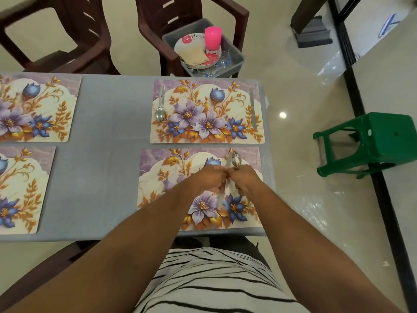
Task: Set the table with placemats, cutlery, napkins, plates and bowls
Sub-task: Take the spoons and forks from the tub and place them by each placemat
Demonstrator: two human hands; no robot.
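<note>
Both my hands meet above the near right floral placemat (158, 199). My right hand (246, 179) grips a bundle of cutlery, and a spoon (237, 159) sticks up out of its fist. My left hand (208, 177) pinches a knife (220, 199) whose blade hangs down between the two hands. On the far right placemat (207, 134), a spoon and fork (160, 108) lie at its left edge and a knife (252, 109) at its right edge. Two more placemats, a far one (45, 105) and a near one (24, 188), lie bare on the left.
On a brown chair behind the grey table (108, 132) sits a grey bin (237, 53) holding flowered plates (187, 41), a pink cup (212, 37), napkins and glasses. Another brown chair (56, 30) stands at the far left, and a green stool (374, 143) on the floor to the right.
</note>
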